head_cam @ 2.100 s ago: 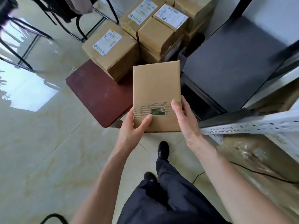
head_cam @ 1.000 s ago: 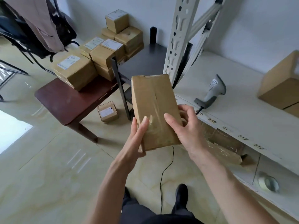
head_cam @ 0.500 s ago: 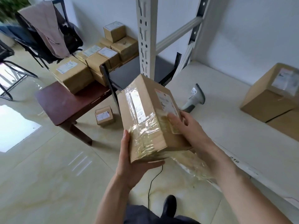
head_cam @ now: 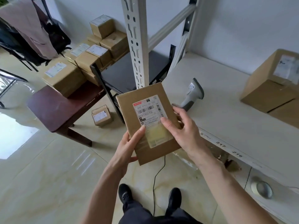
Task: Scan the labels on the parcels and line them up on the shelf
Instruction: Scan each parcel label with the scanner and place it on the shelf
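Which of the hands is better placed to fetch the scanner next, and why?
Right hand: the scanner lies on the shelf just beyond it. The left hand grips the parcel from the far side.

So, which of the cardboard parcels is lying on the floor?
The small parcel beside the brown table's leg. The others sit on the table, on the shelf, or in the person's hands.

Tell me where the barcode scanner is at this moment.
In the head view, the barcode scanner lies on the white shelf, right of centre, just beyond the right hand holding the parcel.
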